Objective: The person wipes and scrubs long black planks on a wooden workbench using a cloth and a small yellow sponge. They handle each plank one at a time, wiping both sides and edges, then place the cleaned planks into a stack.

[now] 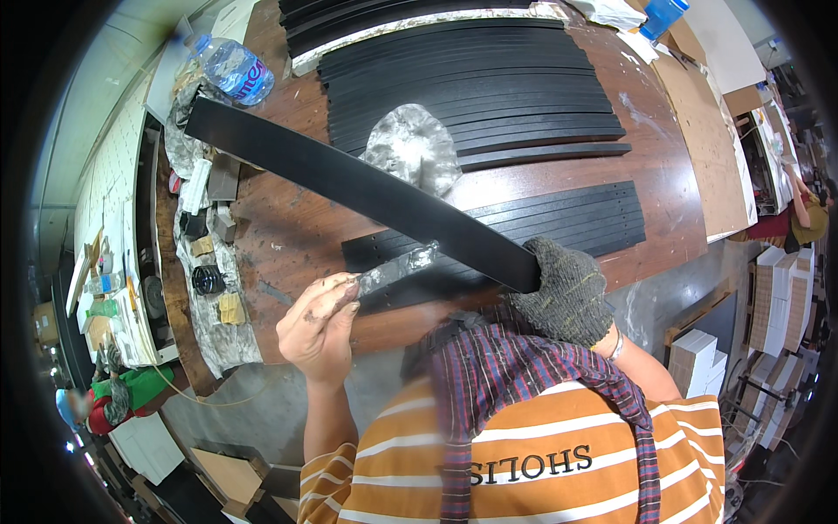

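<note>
My left hand (321, 325), bare and with dark smudges on the fingers, is closed on a putty knife (391, 269). The knife's flat blade is smeared grey-white, and its tip meets the near edge of a long black slat (349, 185). In a dark knitted glove, my right hand (563, 288) grips the slat's near right end. From there the slat slants up to the far left, above the table. Partly behind it lies a round, whitish smeared piece (412, 144). Beneath the slat and knife, a row of black slats (559, 223) rests on the table.
Many black slats (463, 79) lie side by side across the brown table (655, 166). A water bottle (234, 70) stands far left, above a stained cloth (223, 327) with small blocks and tape. A blue cup (663, 16) is far right. Other people (113, 397) work at both sides.
</note>
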Action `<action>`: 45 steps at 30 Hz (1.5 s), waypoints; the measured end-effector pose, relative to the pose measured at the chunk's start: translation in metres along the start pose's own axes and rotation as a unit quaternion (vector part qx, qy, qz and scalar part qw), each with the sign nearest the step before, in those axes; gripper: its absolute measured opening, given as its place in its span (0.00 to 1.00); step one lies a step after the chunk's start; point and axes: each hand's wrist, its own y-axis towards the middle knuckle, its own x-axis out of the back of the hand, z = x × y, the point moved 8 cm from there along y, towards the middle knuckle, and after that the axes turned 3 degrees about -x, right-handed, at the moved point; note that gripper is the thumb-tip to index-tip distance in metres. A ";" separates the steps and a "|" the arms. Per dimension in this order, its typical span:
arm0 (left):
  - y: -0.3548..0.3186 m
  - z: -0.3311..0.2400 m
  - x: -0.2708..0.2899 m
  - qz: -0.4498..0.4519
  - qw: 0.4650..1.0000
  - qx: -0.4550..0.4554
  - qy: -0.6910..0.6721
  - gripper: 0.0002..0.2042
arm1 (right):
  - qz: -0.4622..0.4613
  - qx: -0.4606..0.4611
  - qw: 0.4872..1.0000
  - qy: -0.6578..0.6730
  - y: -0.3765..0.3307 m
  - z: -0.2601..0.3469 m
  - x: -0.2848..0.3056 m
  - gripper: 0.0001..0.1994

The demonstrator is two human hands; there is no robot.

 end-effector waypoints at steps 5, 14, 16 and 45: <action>0.000 0.004 0.000 -0.009 1.000 0.018 -0.024 0.12 | 0.006 -0.011 1.000 -0.009 0.000 -0.001 -0.001 0.23; -0.027 0.042 0.074 -0.211 0.976 0.062 -0.009 0.11 | -0.008 0.006 1.000 0.026 -0.004 0.006 0.002 0.20; -0.046 0.081 0.121 -0.317 0.938 0.136 -0.045 0.11 | -0.018 0.000 0.999 0.033 -0.004 0.006 -0.001 0.20; 0.040 0.143 -0.142 0.186 0.929 -0.101 0.303 0.38 | -0.063 -0.034 0.996 -0.044 0.006 -0.038 0.014 0.32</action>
